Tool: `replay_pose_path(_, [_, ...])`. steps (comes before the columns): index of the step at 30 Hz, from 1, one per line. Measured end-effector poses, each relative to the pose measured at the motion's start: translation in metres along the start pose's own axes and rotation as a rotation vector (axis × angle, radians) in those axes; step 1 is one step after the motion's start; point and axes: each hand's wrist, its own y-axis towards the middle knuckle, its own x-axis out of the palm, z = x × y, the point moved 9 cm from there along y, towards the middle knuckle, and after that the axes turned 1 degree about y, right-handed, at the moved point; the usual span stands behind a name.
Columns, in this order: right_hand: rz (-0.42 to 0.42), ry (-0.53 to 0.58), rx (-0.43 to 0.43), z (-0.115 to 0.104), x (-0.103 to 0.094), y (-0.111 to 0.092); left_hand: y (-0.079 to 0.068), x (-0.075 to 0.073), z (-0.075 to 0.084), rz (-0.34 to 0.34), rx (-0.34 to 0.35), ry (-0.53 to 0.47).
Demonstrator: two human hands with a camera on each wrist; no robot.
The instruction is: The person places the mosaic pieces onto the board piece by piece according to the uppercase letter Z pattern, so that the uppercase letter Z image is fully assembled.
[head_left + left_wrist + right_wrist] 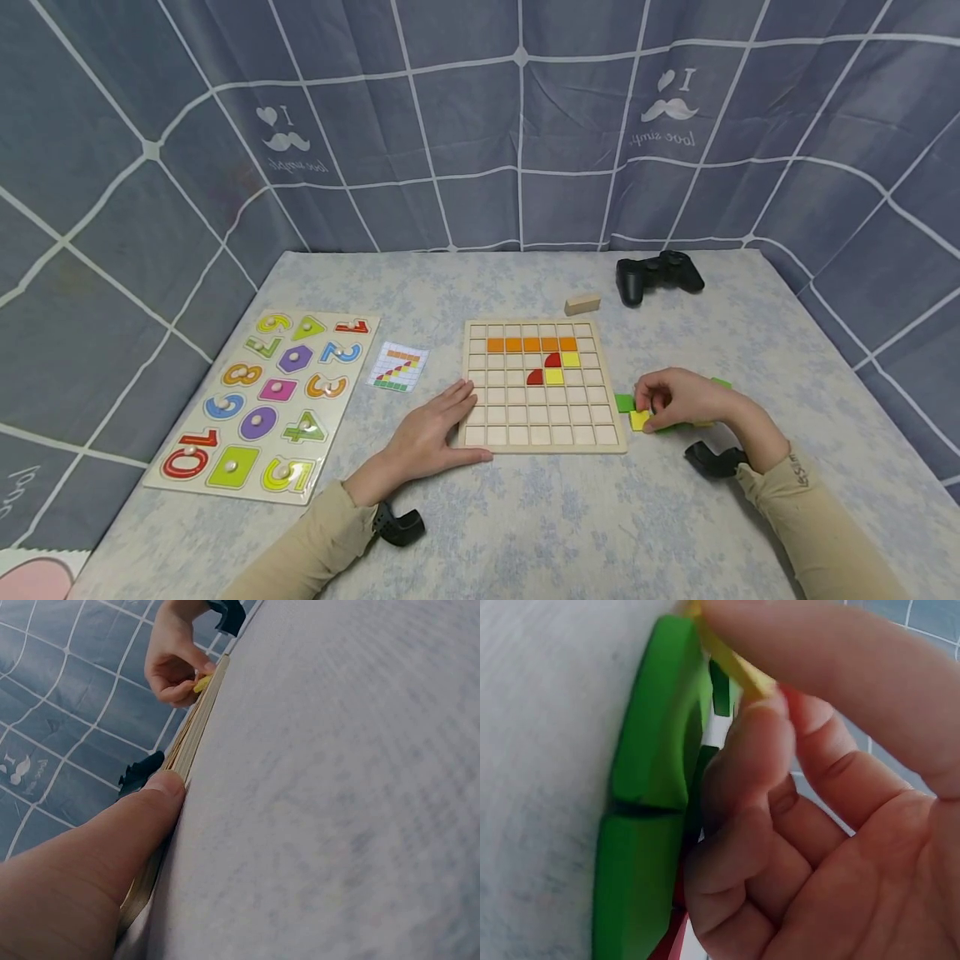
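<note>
My right hand (690, 398) pinches a yellow square tile (639, 421) between thumb and fingers, just right of the wooden grid board (618, 446). Green tiles (641, 877) lie beside and beneath that hand in the right wrist view, with a bit of a red piece (669, 941) below them. My left hand (431, 423) rests against the board's near left corner, its fingers along the left side and its thumb (154, 802) on the front edge. On the board sit a row of orange tiles (532, 344), two red quarter-round tiles (535, 378) and two yellow tiles (553, 377).
Left of the board lies a small pattern card (399, 367), beside a number puzzle board (288, 492) with knobbed pieces. Behind the grid board are a wooden block (582, 304) and a black game controller (660, 275). A grid-patterned curtain (480, 125) surrounds the table.
</note>
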Motion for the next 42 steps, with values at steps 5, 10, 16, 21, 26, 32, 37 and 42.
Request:
replay_pose_path(5, [-0.029,0.023,-0.017,-0.001,0.002,0.001,0.0,0.0,0.001,-0.002,-0.001,-0.001])
replay_pose_path(10, [-0.047,0.095,-0.073,-0.01,0.004,0.008,0.0,0.001,0.001,-0.007,-0.004,0.002])
replay_pose_path(16, [0.015,0.074,-0.06,-0.033,0.008,0.042,0.0,0.0,0.0,0.0,-0.009,0.003])
replay_pose_path(21, [0.079,0.032,-0.056,-0.055,0.016,0.073,0.0,0.001,0.0,-0.008,-0.011,-0.003])
replay_pose_path(26, [0.113,-0.028,-0.055,-0.068,0.025,0.095,0.0,0.0,0.0,-0.018,-0.013,0.002])
replay_pose_path(32, [0.138,-0.16,-0.018,-0.076,0.032,0.102,0.001,0.001,0.0,-0.018,-0.018,0.009])
replay_pose_path(37, [0.213,-0.205,-0.038,-0.078,0.025,0.094,0.0,0.0,0.0,-0.015,-0.016,0.007])
replay_pose_path(42, [0.251,-0.145,-0.036,-0.07,-0.001,0.07,0.0,0.0,0.0,-0.015,-0.012,0.003])
